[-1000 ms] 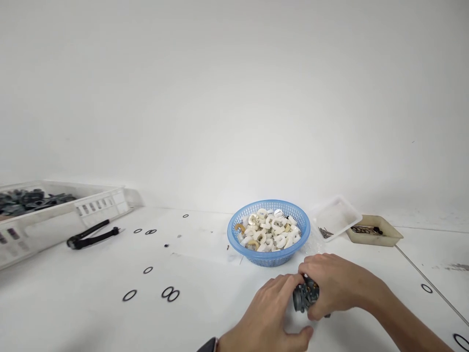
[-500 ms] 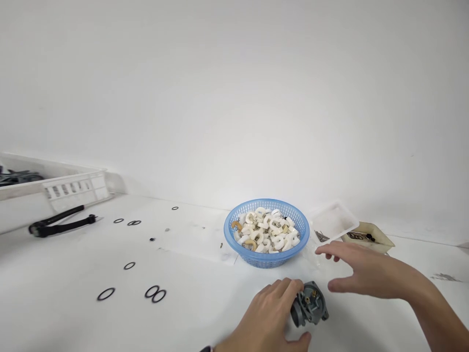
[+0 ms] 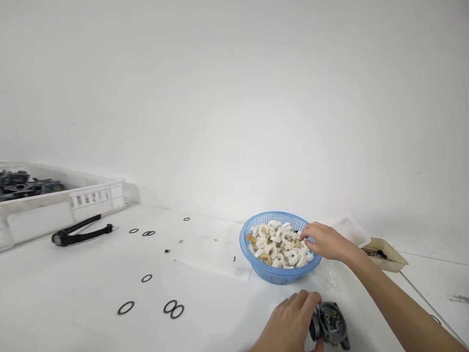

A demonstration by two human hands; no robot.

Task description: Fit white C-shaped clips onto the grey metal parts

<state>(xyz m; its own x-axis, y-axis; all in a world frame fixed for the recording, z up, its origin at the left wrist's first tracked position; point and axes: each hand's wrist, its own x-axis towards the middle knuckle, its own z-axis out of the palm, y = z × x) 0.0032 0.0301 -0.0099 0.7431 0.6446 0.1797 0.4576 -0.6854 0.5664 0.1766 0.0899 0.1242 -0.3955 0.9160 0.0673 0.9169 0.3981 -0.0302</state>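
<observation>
At the lower right, my left hand [image 3: 293,320] is closed round the left side of a grey metal carburetor body [image 3: 332,323], whose open face with brass parts points up. My right hand [image 3: 324,240] reaches over the right rim of a blue basket [image 3: 280,279]. Its fingertips touch the white C-shaped pieces [image 3: 278,244] heaped inside; whether they pinch one is hidden. A few pieces in the heap are tan.
A white crate [image 3: 40,215] of metal parts stands at the far left, with a black strap-like tool [image 3: 82,233] before it. Several black rings [image 3: 126,307] lie on the white table. Behind my right arm are a white tray [image 3: 351,231] and a cream tray [image 3: 388,254].
My right hand has moved from above the table beside the carburetor body to the pieces in the basket. The view has shifted, so things appear further right and lower.
</observation>
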